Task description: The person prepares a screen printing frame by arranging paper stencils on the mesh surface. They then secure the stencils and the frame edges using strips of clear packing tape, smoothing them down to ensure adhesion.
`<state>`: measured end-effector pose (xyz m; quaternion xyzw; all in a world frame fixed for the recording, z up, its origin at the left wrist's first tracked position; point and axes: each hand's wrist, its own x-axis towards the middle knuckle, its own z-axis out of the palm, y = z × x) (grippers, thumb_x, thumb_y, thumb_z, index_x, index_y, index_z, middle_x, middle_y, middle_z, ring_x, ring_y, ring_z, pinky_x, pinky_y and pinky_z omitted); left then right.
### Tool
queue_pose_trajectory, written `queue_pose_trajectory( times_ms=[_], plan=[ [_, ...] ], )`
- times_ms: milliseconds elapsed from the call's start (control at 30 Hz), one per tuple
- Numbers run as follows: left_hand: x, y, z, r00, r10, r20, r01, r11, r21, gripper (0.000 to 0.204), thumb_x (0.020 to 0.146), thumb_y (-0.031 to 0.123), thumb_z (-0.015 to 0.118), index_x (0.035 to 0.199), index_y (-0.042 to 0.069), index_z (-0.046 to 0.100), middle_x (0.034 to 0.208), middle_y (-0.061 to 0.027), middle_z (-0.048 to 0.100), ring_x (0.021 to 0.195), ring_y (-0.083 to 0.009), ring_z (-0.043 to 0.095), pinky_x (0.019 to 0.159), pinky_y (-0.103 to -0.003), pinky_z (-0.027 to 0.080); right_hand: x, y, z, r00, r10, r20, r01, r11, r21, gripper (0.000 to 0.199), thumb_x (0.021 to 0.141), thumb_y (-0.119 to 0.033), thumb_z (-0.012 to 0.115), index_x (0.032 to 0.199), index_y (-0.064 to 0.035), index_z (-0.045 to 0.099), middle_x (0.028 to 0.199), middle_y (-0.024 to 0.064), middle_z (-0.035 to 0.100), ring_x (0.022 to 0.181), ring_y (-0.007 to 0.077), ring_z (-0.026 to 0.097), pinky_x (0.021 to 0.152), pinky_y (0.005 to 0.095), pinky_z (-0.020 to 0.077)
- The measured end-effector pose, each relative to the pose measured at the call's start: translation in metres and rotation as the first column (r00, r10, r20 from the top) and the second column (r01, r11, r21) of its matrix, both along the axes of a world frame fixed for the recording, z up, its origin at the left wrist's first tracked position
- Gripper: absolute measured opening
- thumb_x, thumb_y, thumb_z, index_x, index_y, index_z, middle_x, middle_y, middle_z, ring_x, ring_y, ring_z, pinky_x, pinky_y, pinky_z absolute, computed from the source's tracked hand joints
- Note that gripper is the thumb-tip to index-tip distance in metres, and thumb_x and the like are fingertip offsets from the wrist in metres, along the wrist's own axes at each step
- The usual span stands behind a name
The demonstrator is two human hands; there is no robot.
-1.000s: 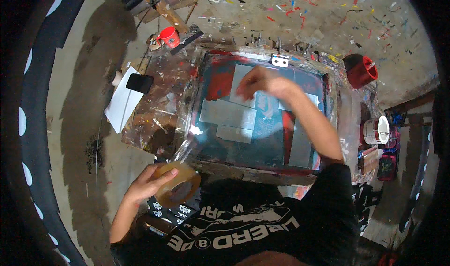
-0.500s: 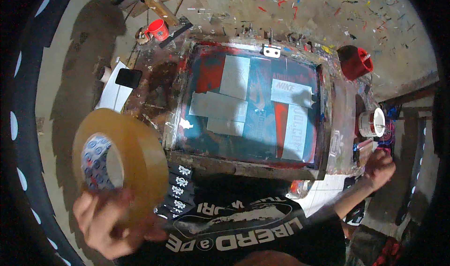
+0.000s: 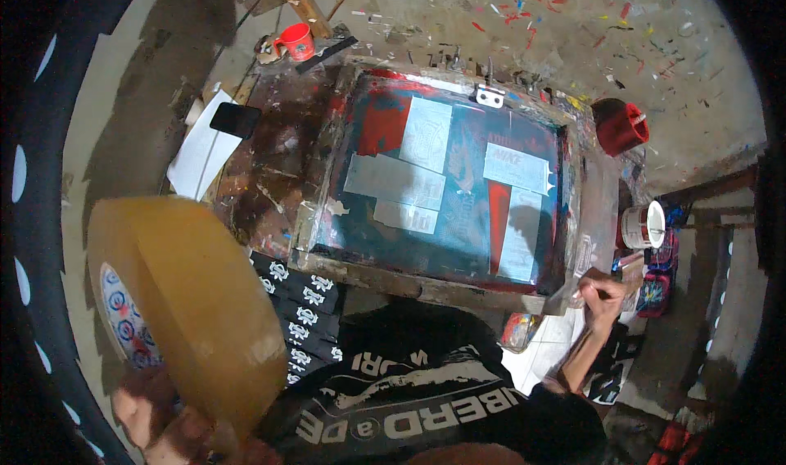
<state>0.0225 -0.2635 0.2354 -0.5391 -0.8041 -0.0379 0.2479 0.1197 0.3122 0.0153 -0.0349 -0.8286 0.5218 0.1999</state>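
My left hand [image 3: 168,420] grips a large roll of translucent yellowish tape [image 3: 201,285], held up close at the lower left; its patterned core shows on one side. The roll hides part of that hand. Over the lower right corner of a wooden screen-printing frame [image 3: 426,283], my right hand [image 3: 602,297] has its fingers pinched together. A pale, see-through sliver shows by those fingertips, too unclear to name. Inside the frame, the blue-green mesh [image 3: 385,248] shows red patches, and several pale tape pieces [image 3: 426,129] cover parts of its designs.
A black phone [image 3: 236,120] lies on white paper [image 3: 196,158] at the left. Beyond it stands a red mug [image 3: 297,42]. On the right are a red container [image 3: 621,128] and a white tub [image 3: 644,224]. A metal hinge [image 3: 490,97] sits at the frame's far edge.
My right hand has moved left, from beside the white tub to the frame's lower right corner. The tape roll has turned and shifted slightly left and down with my left hand. The view has shifted.
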Motion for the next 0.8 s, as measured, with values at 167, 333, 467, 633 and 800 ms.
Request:
queue_pose_trajectory(
  times_ms=[167, 333, 467, 633, 800],
  plan=[
    [-0.063, 0.011, -0.104, 0.953, 0.298, 0.054, -0.301, 0.909, 0.287, 0.014, 0.082, 0.012, 0.078, 0.088, 0.000, 0.074, 0.117, -0.0267, 0.067, 0.098, -0.0400, 0.068, 0.078, -0.045, 0.057, -0.036, -0.041, 0.125, 0.953, -0.056, 0.298, -0.106, 0.859, 0.502, 0.011, 0.077, -0.003, 0.080, 0.088, -0.0011, 0.077, 0.076, 0.0124, 0.071, 0.068, 0.0212, 0.067, 0.063, 0.0307, 0.0486],
    [-0.143, -0.016, -0.253, 0.754, 0.636, 0.165, -0.651, 0.689, 0.319, 0.017, 0.091, 0.013, 0.071, 0.104, 0.003, 0.075, 0.120, -0.0182, 0.068, 0.105, -0.0355, 0.068, 0.088, -0.041, 0.055, -0.079, -0.059, 0.186, 0.929, 0.155, 0.335, -0.357, 0.611, 0.707, 0.018, 0.072, -0.002, 0.076, 0.089, -0.0036, 0.075, 0.080, 0.0141, 0.069, 0.075, 0.0317, 0.066, 0.069, 0.0406, 0.0514],
    [-0.160, -0.020, -0.325, 0.657, 0.746, 0.109, -0.743, 0.615, 0.263, 0.025, 0.095, 0.019, 0.067, 0.115, 0.005, 0.072, 0.123, -0.0208, 0.065, 0.107, -0.0386, 0.066, 0.089, -0.045, 0.054, -0.100, -0.071, 0.197, 0.922, 0.228, 0.315, -0.388, 0.538, 0.748, 0.018, 0.070, -0.001, 0.075, 0.088, -0.0027, 0.074, 0.081, 0.0138, 0.068, 0.079, 0.0326, 0.066, 0.071, 0.0431, 0.0521],
    [-0.152, 0.000, -0.323, 0.620, 0.738, 0.266, -0.782, 0.554, 0.285, 0.042, 0.093, 0.024, 0.070, 0.132, 0.007, 0.062, 0.125, -0.0205, 0.064, 0.112, -0.0396, 0.063, 0.094, -0.045, 0.052, -0.116, -0.077, 0.198, 0.902, 0.331, 0.277, -0.419, 0.517, 0.746, 0.018, 0.071, 0.000, 0.075, 0.089, -0.0032, 0.072, 0.079, 0.0118, 0.066, 0.079, 0.0314, 0.064, 0.068, 0.0411, 0.0515],
    [-0.136, 0.052, -0.274, 0.702, 0.519, 0.487, -0.711, 0.551, 0.438, 0.070, 0.081, 0.042, 0.080, 0.136, 0.006, 0.058, 0.134, -0.0178, 0.059, 0.126, -0.0348, 0.054, 0.104, -0.045, 0.043, -0.133, -0.082, 0.205, 0.896, 0.382, 0.228, -0.407, 0.497, 0.766, 0.012, 0.075, -0.001, 0.073, 0.087, -0.0009, 0.071, 0.080, 0.0142, 0.066, 0.078, 0.0340, 0.065, 0.070, 0.0427, 0.0515]
  ],
)
